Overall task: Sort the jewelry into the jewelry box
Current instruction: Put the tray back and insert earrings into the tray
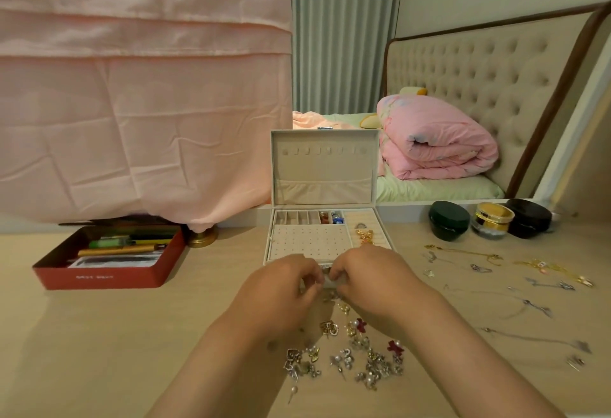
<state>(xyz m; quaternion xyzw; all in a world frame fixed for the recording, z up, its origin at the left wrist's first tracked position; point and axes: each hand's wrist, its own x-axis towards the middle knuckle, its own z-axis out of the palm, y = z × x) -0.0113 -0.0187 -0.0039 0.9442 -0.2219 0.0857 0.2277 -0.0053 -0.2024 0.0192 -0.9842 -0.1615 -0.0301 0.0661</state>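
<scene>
A beige jewelry box [307, 242] stands open on the table, its lid [324, 166] upright. A few pieces lie in its small back compartments, and a gold piece [365, 236] sits in the ring rolls on the right. My left hand [284, 285] and my right hand [367, 278] meet just in front of the box. Their fingertips pinch a small silvery piece [326, 278], too small to identify. A pile of earrings [350, 355] lies on the table below my hands.
Several necklaces and chains [479, 259] are spread out on the right. A red tin [105, 259] of pens stands at the left. Two dark jars [449, 220] [529, 217] and a gold jar [492, 219] stand at the back right. A pink cloth [132, 103] hangs behind.
</scene>
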